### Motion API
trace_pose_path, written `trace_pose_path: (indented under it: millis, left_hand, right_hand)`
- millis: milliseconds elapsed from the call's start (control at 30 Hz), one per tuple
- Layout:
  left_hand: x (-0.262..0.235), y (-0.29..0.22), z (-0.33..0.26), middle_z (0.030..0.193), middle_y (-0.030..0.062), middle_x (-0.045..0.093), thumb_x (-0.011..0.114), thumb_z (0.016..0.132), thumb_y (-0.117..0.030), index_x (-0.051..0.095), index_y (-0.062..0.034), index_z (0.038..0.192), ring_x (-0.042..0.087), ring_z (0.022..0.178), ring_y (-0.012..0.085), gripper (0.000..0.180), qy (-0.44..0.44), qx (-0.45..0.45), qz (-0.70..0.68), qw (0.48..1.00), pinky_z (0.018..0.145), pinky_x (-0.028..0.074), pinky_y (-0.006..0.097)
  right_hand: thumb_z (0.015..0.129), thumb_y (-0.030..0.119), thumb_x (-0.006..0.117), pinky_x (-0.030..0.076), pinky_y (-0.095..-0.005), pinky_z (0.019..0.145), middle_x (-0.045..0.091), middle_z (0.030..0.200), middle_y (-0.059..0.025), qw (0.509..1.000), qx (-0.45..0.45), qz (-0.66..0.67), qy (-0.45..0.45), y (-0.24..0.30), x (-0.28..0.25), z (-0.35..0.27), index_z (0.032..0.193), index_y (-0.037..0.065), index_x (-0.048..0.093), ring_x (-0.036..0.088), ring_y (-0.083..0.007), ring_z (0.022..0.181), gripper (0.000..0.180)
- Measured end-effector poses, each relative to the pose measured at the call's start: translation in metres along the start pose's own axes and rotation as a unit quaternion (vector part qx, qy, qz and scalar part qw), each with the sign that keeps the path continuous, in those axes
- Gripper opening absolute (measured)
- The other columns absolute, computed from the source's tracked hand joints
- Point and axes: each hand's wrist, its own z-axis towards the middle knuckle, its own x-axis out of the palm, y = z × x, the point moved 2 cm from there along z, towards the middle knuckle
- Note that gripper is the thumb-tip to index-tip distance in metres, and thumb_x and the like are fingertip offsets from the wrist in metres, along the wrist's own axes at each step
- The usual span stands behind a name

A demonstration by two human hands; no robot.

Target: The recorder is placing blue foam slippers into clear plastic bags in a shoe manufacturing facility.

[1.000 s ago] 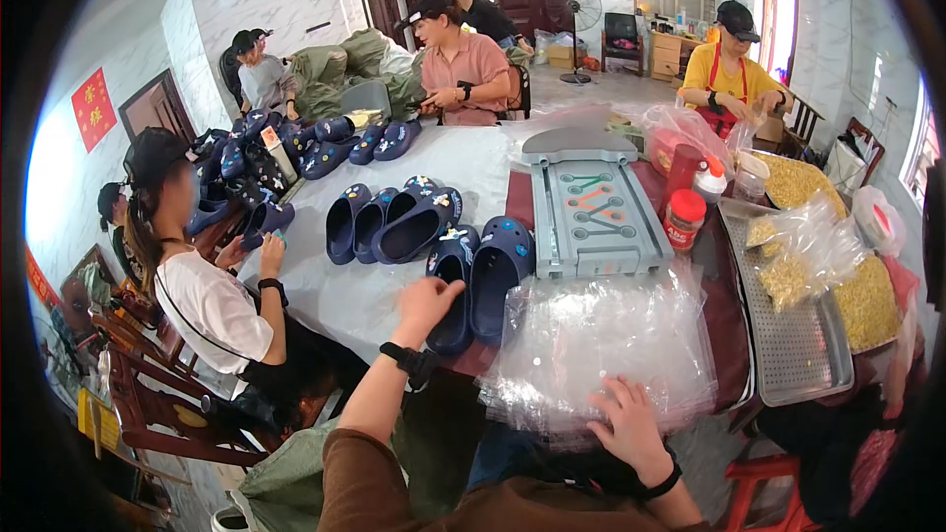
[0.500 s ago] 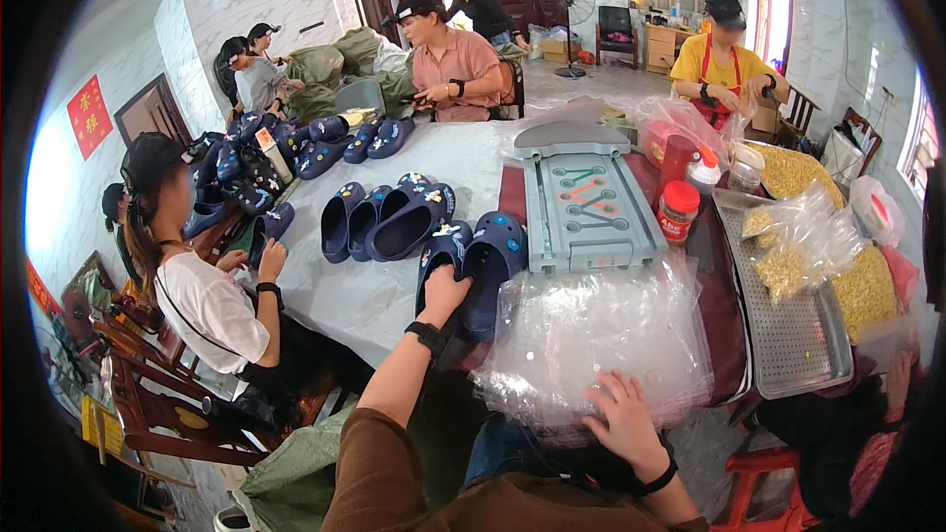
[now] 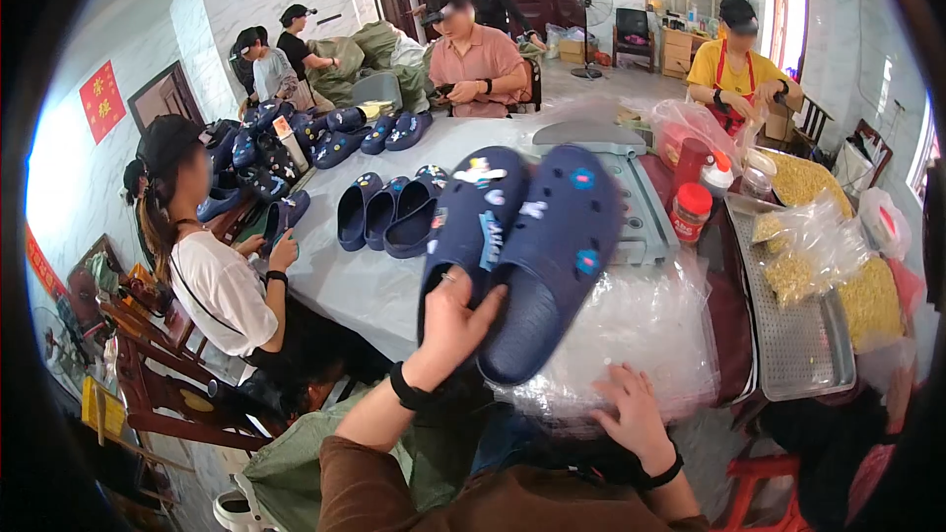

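Note:
A pair of navy blue clogs (image 3: 552,236) with small colourful charms is raised over the table's near edge, side by side, toes pointing away from me. My left hand (image 3: 455,327) grips them by the heel openings, thumb inside one clog. On a stack of clear plastic bags (image 3: 655,330) at the near right, my right hand (image 3: 636,419) lies with fingers spread, touching the nearest bags. More navy clogs (image 3: 406,227) stand on the table just left of the held pair. A grey plastic panel (image 3: 645,222), partly hidden by the clogs, lies beyond the bags.
A red-lidded jar (image 3: 690,214) and other containers stand right of the panel. Beside them is a metal tray (image 3: 803,345) with bagged yellow bits. Clogs are heaped (image 3: 261,153) at the far left. Co-workers sit at left, far side and far right. A green sack (image 3: 305,473) lies low left.
My left hand has lifted the pair of clogs off the table and brought them up toward me. The right hand stays on the bags. A person in black now shows at the back left.

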Motion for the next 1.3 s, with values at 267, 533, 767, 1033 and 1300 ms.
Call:
trace_pose_path:
  millis: [267, 533, 767, 1033, 1300]
  left_hand:
    - [0.058, -0.089, -0.035, 0.078, 0.022, 0.055, 0.081, 0.085, -0.015, 0.049, 0.002, 0.07, 0.058, 0.066, 0.0431, 0.039, 0.121, 0.025, -0.122, 0.985, 0.055, 0.045, 0.046]
    - [0.121, -0.072, -0.078, 0.069, 0.014, 0.049, 0.081, 0.089, -0.017, 0.053, 0.0062, 0.069, 0.045, 0.062, 0.0238, 0.042, 0.156, -0.126, -0.277, 0.94, 0.06, 0.039, 0.038]
    - [0.121, -0.045, -0.076, 0.121, 0.0076, 0.071, 0.053, 0.109, -0.038, 0.061, -0.0023, 0.132, 0.069, 0.104, 0.0162, 0.043, 0.165, -0.483, -0.572, 0.643, 0.091, 0.056, 0.031]
    - [0.148, -0.041, -0.09, 0.149, 0.0149, 0.053, 0.046, 0.107, -0.052, 0.044, -0.0006, 0.15, 0.055, 0.133, 0.0275, 0.067, 0.166, -0.497, -0.676, 0.519, 0.114, 0.045, 0.042]
    - [0.164, -0.022, -0.105, 0.149, 0.0131, 0.055, 0.042, 0.109, -0.049, 0.044, 0.0001, 0.15, 0.055, 0.133, 0.0263, 0.064, 0.148, -0.542, -0.661, 0.498, 0.115, 0.043, 0.042]
  right_hand:
    - [0.083, 0.022, 0.086, 0.035, -0.0449, 0.117, 0.044, 0.151, -0.0186, 0.871, -0.039, 0.444, -0.204, 0.008, -0.033, -0.012, 0.158, -0.003, 0.022, 0.045, -0.0312, 0.139, 0.102]
    - [0.096, 0.006, 0.056, 0.032, -0.0357, 0.117, 0.043, 0.152, -0.0144, 0.795, 0.126, 0.539, -0.25, -0.012, -0.033, -0.018, 0.159, -0.002, 0.025, 0.046, -0.0241, 0.138, 0.071]
    - [0.102, 0.016, 0.053, 0.047, -0.0343, 0.104, 0.063, 0.131, -0.0127, 0.572, 0.28, 0.735, -0.234, -0.041, -0.02, -0.014, 0.139, -0.003, 0.054, 0.06, -0.0212, 0.121, 0.042]
    - [0.107, 0.029, 0.055, 0.052, -0.0356, 0.093, 0.071, 0.117, -0.0117, 0.826, 0.305, 0.452, -0.145, -0.045, 0.001, 0.012, 0.135, -0.004, 0.057, 0.067, -0.0213, 0.101, 0.044]
    - [0.095, 0.025, 0.072, 0.056, -0.0418, 0.069, 0.072, 0.095, -0.0224, 0.918, 0.33, 0.205, -0.078, -0.055, -0.014, 0.017, 0.143, -0.004, 0.044, 0.072, -0.0331, 0.077, 0.063]
